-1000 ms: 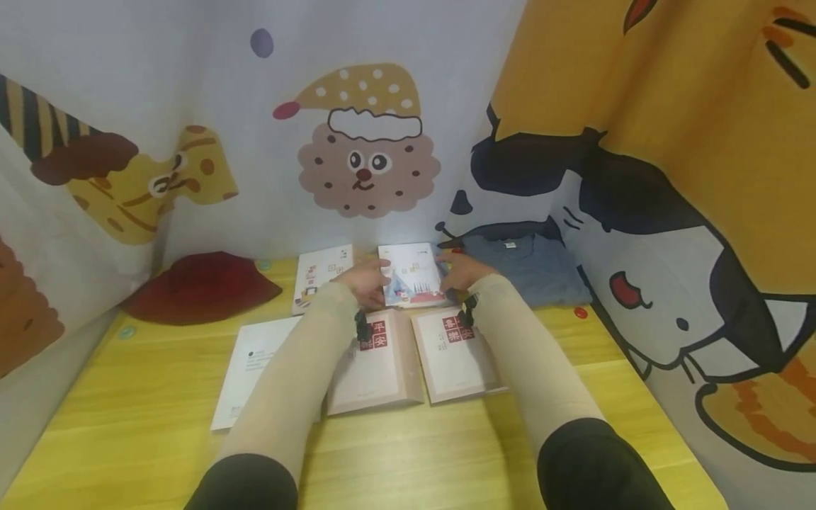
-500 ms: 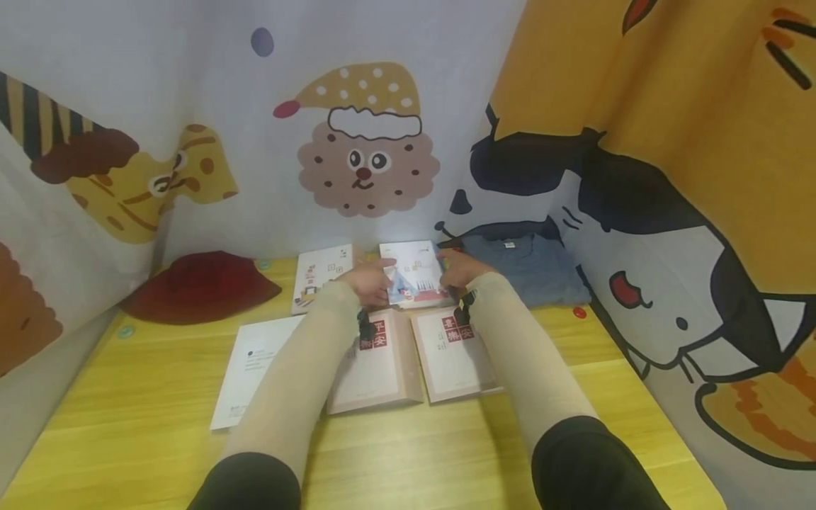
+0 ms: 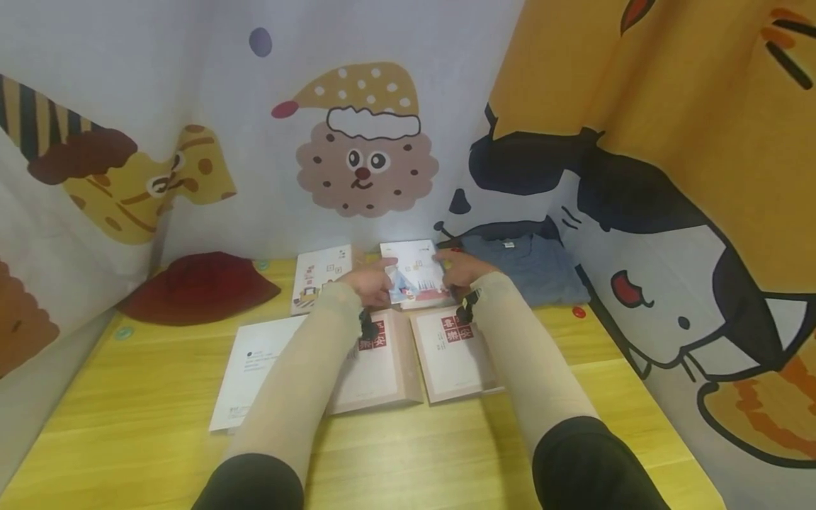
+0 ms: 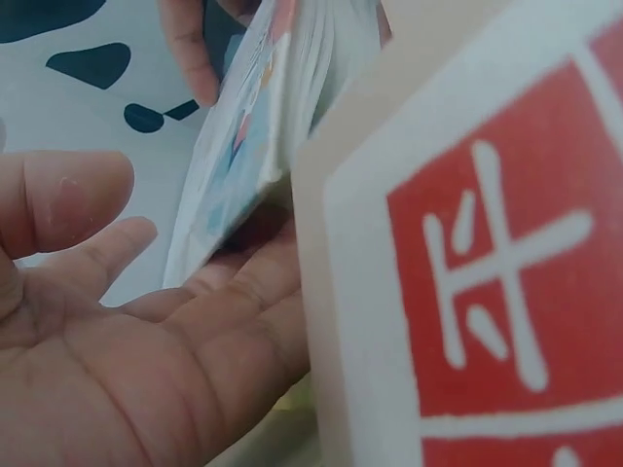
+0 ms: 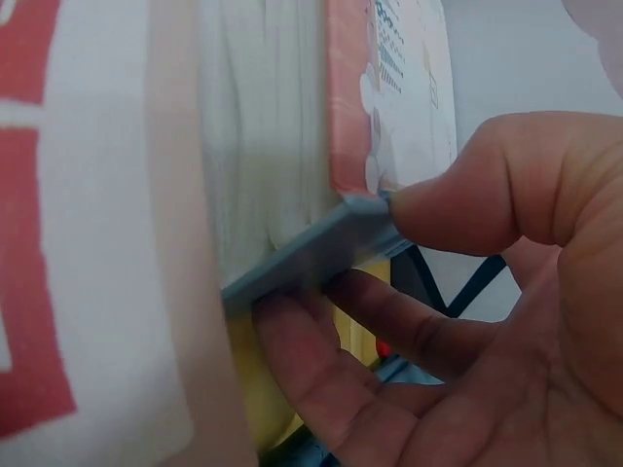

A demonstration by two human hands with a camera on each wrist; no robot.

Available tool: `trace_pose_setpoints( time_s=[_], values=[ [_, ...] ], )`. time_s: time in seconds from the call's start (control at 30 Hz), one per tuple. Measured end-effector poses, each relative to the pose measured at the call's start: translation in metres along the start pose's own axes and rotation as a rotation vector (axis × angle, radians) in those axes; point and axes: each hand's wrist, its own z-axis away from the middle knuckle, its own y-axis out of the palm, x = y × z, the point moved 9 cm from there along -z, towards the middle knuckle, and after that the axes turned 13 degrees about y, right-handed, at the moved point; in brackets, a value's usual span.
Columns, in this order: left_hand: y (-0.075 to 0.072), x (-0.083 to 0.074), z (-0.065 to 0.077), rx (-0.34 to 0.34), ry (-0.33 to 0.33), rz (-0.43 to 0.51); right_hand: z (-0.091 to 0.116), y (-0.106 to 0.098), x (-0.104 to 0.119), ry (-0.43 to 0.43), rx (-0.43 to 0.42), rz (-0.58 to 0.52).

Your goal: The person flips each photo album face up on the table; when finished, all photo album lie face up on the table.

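Our right hand (image 3: 465, 270) pinched a book (image 3: 414, 275) by its edge near the frame's middle; our left hand (image 3: 370, 279), thumb and fingers apart, met its left side.

Arms (image 3: 306, 375) forward, right grip (image 3: 468, 270) in pinch.

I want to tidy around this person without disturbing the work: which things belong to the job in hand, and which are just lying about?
Job in hand:
book, pinched by the right hand, with the left hand at its other side
other books, probably, laid out around it

Apparently just lying about:
hat
shirt
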Motion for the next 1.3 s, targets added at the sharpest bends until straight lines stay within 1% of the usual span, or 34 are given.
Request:
trace_pose_setpoints(
  time_s=[0.13,0.2,0.27,0.37,0.47,0.57,0.7,0.83,0.93,1.03,1.1,1.3],
  values=[
    [0.002,0.0,-0.003,-0.012,-0.013,0.046,0.001,-0.002,0.0,-0.017,-0.019,0.034],
    [0.002,0.002,-0.005,-0.019,-0.02,0.067,0.001,0.0,-0.002,-0.007,0.003,0.001],
    [0.002,0.002,-0.004,-0.033,-0.033,0.083,0.0,0.002,-0.005,0.013,0.023,-0.019],
    [0.002,0.002,-0.003,-0.038,-0.039,0.079,-0.002,0.004,-0.009,0.046,0.042,-0.048],
    [0.002,0.002,-0.001,-0.035,-0.038,0.062,-0.005,0.005,-0.011,0.061,0.042,-0.06],
    [0.003,0.002,-0.001,-0.031,-0.036,0.068,-0.005,0.005,-0.01,0.052,0.053,-0.076],
    [0.004,0.002,-0.003,-0.015,-0.036,0.099,-0.006,0.006,-0.008,0.031,0.04,-0.039],
    [0.003,-0.002,-0.004,-0.011,-0.025,0.085,-0.006,0.007,-0.007,0.022,0.038,-0.034],
    [0.004,-0.006,-0.003,-0.016,-0.022,0.107,-0.005,0.006,-0.006,0.012,0.041,-0.033],
    [0.006,-0.007,-0.003,-0.01,-0.02,0.158,-0.004,0.006,-0.004,-0.005,0.041,-0.019],
    [0.007,-0.008,-0.003,-0.011,-0.026,0.185,-0.004,0.006,-0.003,-0.006,0.046,-0.022],
    [0.006,-0.008,0.001,-0.031,-0.049,0.185,-0.006,0.009,-0.006,0.022,0.053,-0.037]
  ],
)
